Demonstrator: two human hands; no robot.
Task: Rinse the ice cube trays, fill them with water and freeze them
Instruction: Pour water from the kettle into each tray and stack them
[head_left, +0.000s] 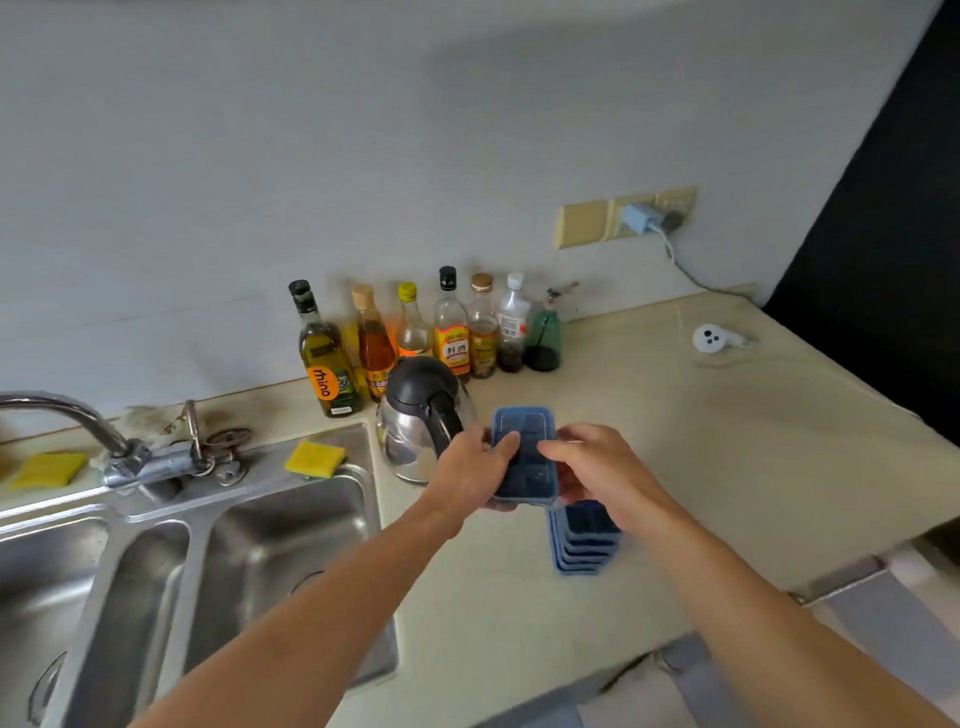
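Ice cube trays (584, 545), blue and nested in a stack, sit on the beige countertop (727, 441) toward its front edge. A single tray (524, 457) of the same blue is held in the air just above and beyond the stack, cells upward. The left hand (475, 475) grips its left edge, thumb on top and fingers beneath; the right hand (597, 470) clasps the right edge with curled fingers. To the left lies a double steel sink (270, 540), with a yellow sponge (315, 459) on its rear rim and a chrome faucet (78, 421) behind. A steel kettle (415, 421) with a black lid and handle stands just behind the left hand, between sink and tray. Farther back, a row of bottles lines the pale wall (363, 156): an olive oil bottle (327, 364) labelled "rhino", a cooking wine bottle (451, 332) marked 料酒, and a green bottle (543, 332) at the right end. A small white round device (710, 339), possibly a plug, lies well apart at right. A cream wall outlet (582, 223) carries a blue charger (640, 218) with its cable trailing down.
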